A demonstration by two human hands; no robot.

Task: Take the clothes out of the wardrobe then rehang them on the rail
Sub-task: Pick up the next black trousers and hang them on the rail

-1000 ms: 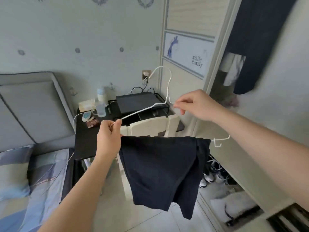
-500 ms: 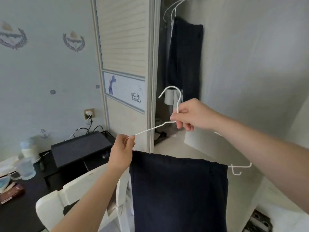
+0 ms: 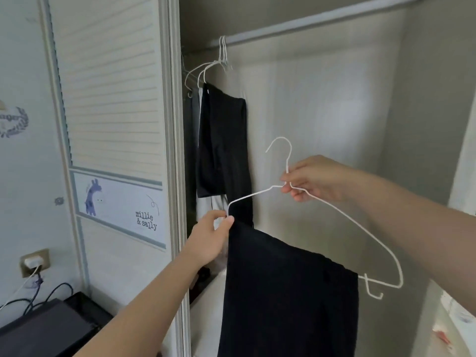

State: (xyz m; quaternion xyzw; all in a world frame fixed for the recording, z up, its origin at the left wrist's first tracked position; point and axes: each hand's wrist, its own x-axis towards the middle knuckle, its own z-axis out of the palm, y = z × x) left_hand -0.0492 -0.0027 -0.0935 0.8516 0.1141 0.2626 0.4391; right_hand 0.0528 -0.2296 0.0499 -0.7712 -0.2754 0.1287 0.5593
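Held hanger (image 3: 251,195), dark trousers (image 3: 291,292) perhaps

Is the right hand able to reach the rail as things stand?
Probably yes: the right hand, gripping the hanger neck, sits below the rail, whose stretch above is bare.

A pale crest-printed wall (image 3: 25,176) bears a socket (image 3: 34,262); below the socket, a black desk (image 3: 51,328); right of it, a louvred door (image 3: 110,99).
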